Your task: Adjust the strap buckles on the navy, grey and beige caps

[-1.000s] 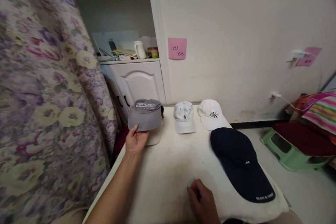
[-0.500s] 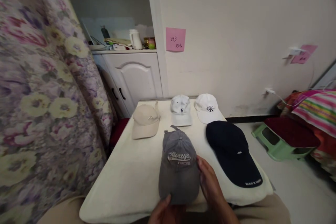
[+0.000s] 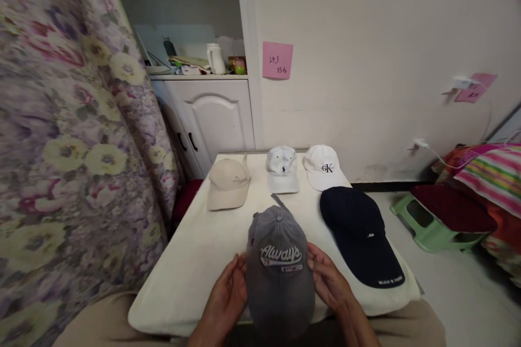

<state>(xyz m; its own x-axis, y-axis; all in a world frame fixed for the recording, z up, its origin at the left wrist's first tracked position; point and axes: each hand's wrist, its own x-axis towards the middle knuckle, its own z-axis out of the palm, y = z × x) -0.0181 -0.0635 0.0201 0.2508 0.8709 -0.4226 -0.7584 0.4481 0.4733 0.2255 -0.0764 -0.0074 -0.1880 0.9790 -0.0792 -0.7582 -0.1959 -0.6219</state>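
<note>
A grey cap [image 3: 279, 265] with "Always" stitched on its front is held above the near edge of the white table [image 3: 195, 260], brim towards me. My left hand [image 3: 226, 298] grips its left side and my right hand [image 3: 329, 282] grips its right side, fingers curled on the crown. Behind it on the table lie a beige cap [image 3: 228, 190], a small white cap [image 3: 281, 169], a white cap with a black logo [image 3: 323, 167] and a dark navy cap [image 3: 360, 236].
A floral curtain [image 3: 69, 135] hangs along the left. A white cabinet [image 3: 211, 119] with clutter on top stands behind the table. A pink note [image 3: 277, 59] is on the wall. A green stool [image 3: 435, 225] and striped bedding [image 3: 488, 173] are on the right.
The grey cap came from the far left of the table, off the beige cap, to the near edge. My right hand joined, and both hands now hold it by its sides.
</note>
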